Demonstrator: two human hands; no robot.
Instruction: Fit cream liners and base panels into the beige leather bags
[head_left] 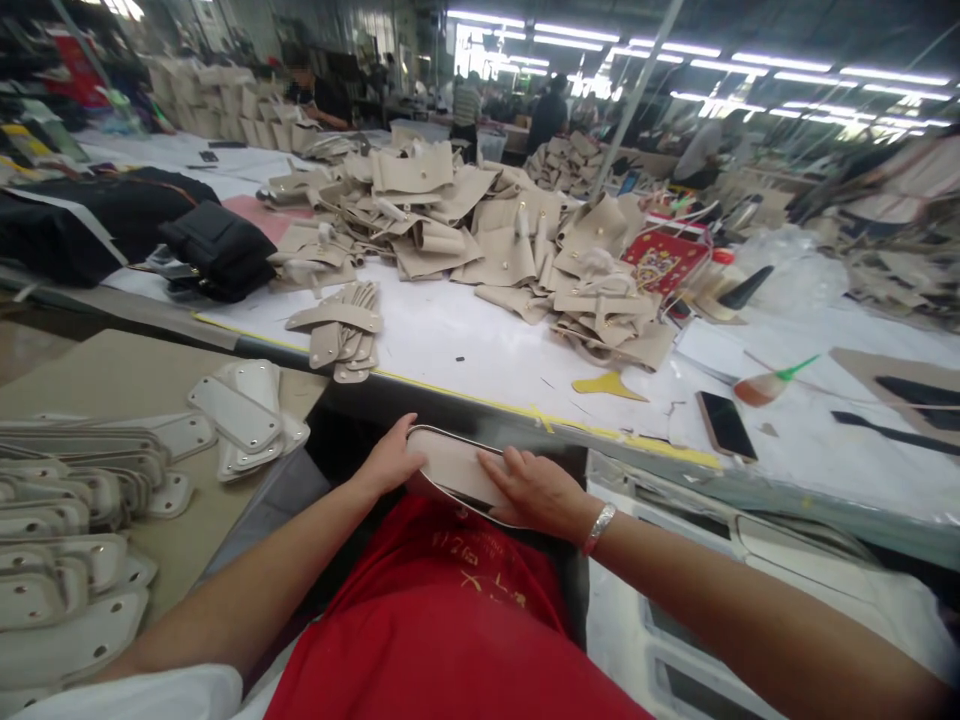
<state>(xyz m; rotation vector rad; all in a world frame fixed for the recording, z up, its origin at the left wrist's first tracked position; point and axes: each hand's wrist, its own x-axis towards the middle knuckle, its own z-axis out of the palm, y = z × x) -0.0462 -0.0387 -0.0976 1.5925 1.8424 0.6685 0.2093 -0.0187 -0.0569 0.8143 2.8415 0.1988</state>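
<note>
Just above my red apron I hold a beige leather bag piece (pixel 454 462) with rounded ends and a dark edge. My left hand (pixel 391 458) grips its left end, thumb on the near side and fingers round the far edge. At the opposite end, my right hand (pixel 538 490) is closed on the piece, with its fingers lying over the inner surface. The underside of the piece is hidden. On the table edge beyond lies a small stack of beige straps (pixel 345 335) with metal studs.
Beige leather parts (pixel 502 240) lie heaped across the white table (pixel 435 335). Pale punched strips (pixel 90 500) and a few loose ones (pixel 244 410) rest on a board at left. A phone (pixel 726 425), a glue bottle (pixel 769 383) and white plastic crates (pixel 637 600) are at right.
</note>
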